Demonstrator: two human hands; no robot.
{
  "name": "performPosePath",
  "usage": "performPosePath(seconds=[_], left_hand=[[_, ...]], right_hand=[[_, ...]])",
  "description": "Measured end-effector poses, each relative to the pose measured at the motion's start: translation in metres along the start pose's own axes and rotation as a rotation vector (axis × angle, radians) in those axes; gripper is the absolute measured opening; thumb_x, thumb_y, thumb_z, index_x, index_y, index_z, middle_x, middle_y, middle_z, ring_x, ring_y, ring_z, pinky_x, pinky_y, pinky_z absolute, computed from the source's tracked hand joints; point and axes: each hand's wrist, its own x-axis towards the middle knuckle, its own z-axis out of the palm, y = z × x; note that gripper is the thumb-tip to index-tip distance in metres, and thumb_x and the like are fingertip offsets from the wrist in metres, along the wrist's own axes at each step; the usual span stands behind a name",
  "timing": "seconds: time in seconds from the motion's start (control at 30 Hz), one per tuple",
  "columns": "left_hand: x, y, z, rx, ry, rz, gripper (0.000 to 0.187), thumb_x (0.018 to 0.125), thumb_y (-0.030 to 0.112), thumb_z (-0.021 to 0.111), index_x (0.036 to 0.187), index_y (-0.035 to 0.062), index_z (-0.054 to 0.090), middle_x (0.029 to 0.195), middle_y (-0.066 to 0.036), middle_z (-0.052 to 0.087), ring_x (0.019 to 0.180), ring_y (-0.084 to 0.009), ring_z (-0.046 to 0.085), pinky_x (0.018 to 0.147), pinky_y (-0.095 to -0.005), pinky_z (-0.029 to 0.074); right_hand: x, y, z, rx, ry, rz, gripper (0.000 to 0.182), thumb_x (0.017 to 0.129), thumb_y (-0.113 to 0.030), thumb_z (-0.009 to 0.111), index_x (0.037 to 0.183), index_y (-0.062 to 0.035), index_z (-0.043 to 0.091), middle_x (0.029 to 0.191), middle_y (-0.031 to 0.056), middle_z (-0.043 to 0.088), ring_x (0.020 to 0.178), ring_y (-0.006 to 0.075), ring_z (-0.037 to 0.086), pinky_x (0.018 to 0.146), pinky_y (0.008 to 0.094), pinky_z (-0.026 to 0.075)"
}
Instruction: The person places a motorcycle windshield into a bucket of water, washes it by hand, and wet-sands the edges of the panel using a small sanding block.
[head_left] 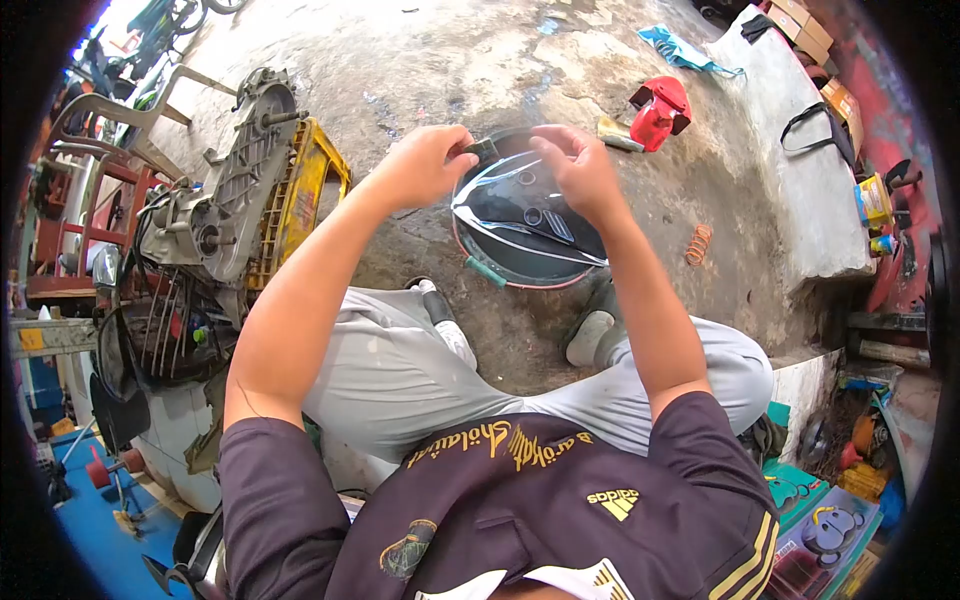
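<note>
My left hand (436, 165) is closed, with thumb and fingers pinching a small dark piece (484, 152) at the far left rim of the basin. Opposite it, my right hand (578, 168) has curled fingers over the far right of the basin. Motion blurs its fingertips, and what they grip cannot be made out. Below both hands is a round dark basin (478, 268) with a reddish rim, standing between my feet. A glossy black panel (510, 213) with white stripes, like a motorcycle body panel, lies in it.
A metal engine casing (225, 195) rests by a yellow crate (285, 215) at left. On the concrete floor at right are a red plastic part (660, 112), an orange coil spring (698, 244) and a blue cloth (685, 50). A white ledge (790, 150) runs along the right.
</note>
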Motion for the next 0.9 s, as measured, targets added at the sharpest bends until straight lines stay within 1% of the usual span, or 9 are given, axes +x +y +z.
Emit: performPosePath(seconds=[0.03,0.07,0.17,0.33,0.43,0.57,0.77,0.83,0.9], left_hand=[[-0.002,0.003,0.000,0.001,0.004,-0.002,0.027,0.094,0.021,0.069,0.108,-0.0016,0.067,0.099,-0.023,0.071,0.096,-0.0393,0.069,0.084,-0.0443,0.052],[-0.004,0.006,-0.001,-0.027,-0.001,-0.003,0.026,0.093,0.020,0.069,0.107,-0.0012,0.067,0.098,-0.023,0.072,0.096,-0.0383,0.070,0.084,-0.0435,0.052],[-0.009,0.006,-0.002,-0.055,-0.018,0.002,0.024,0.092,0.018,0.071,0.107,-0.0005,0.068,0.098,-0.022,0.073,0.095,-0.0363,0.071,0.084,-0.0425,0.053],[-0.015,0.007,-0.001,-0.068,-0.002,0.043,0.023,0.091,0.017,0.072,0.105,0.0001,0.068,0.097,-0.020,0.073,0.095,-0.0356,0.071,0.085,-0.0424,0.053],[-0.015,0.011,-0.003,-0.087,-0.058,0.049,0.021,0.090,0.016,0.073,0.103,0.0004,0.068,0.096,-0.019,0.073,0.094,-0.0348,0.071,0.085,-0.0424,0.053],[-0.014,0.012,0.000,-0.069,-0.057,0.070,0.020,0.090,0.016,0.074,0.101,0.0005,0.068,0.095,-0.018,0.073,0.094,-0.0339,0.070,0.086,-0.0419,0.053],[-0.014,0.015,-0.001,-0.137,-0.056,0.058,0.020,0.092,0.018,0.073,0.102,0.0013,0.070,0.094,-0.016,0.073,0.090,-0.0284,0.070,0.086,-0.0391,0.052],[-0.012,0.014,0.000,-0.182,-0.065,-0.011,0.020,0.094,0.019,0.071,0.104,0.0019,0.070,0.094,-0.015,0.073,0.089,-0.0265,0.069,0.087,-0.0389,0.052],[-0.012,0.013,0.000,-0.174,-0.044,0.024,0.020,0.094,0.020,0.071,0.104,0.0020,0.070,0.094,-0.015,0.073,0.090,-0.0270,0.069,0.086,-0.0392,0.052]], right_hand=[[-0.004,-0.010,0.005,0.089,-0.092,-0.023,0.030,0.095,-0.024,0.072,0.115,-0.0020,0.074,0.104,0.0129,0.077,0.098,0.0172,0.071,0.086,0.0323,0.054],[-0.011,-0.023,0.008,0.059,-0.133,-0.025,0.029,0.095,-0.022,0.073,0.117,-0.0027,0.074,0.108,0.0128,0.076,0.098,0.0177,0.071,0.086,0.0320,0.054],[-0.020,-0.035,0.017,0.062,-0.171,-0.047,0.030,0.094,-0.021,0.075,0.119,-0.0033,0.073,0.110,0.0125,0.076,0.099,0.0174,0.071,0.087,0.0323,0.054],[-0.022,-0.027,0.022,0.017,-0.163,-0.060,0.029,0.094,-0.021,0.075,0.117,-0.0033,0.074,0.109,0.0113,0.076,0.098,0.0175,0.071,0.087,0.0322,0.054],[-0.026,-0.031,0.022,0.008,-0.192,-0.063,0.027,0.094,-0.020,0.075,0.114,-0.0026,0.075,0.107,0.0104,0.076,0.096,0.0169,0.071,0.085,0.0318,0.054],[-0.027,-0.028,0.024,0.013,-0.193,-0.057,0.022,0.094,-0.018,0.075,0.108,-0.0014,0.075,0.102,0.0086,0.075,0.091,0.0150,0.069,0.083,0.0312,0.054],[-0.025,-0.023,0.025,0.044,-0.157,-0.065,0.018,0.095,-0.016,0.074,0.105,-0.0007,0.073,0.095,0.0080,0.075,0.085,0.0135,0.068,0.079,0.0308,0.055],[-0.025,-0.022,0.025,0.061,-0.139,-0.081,0.018,0.095,-0.015,0.074,0.105,-0.0006,0.073,0.094,0.0080,0.075,0.084,0.0133,0.068,0.078,0.0308,0.055],[-0.025,-0.023,0.025,0.063,-0.136,-0.070,0.018,0.095,-0.015,0.073,0.104,0.0000,0.073,0.095,0.0080,0.075,0.086,0.0131,0.068,0.080,0.0303,0.054]])
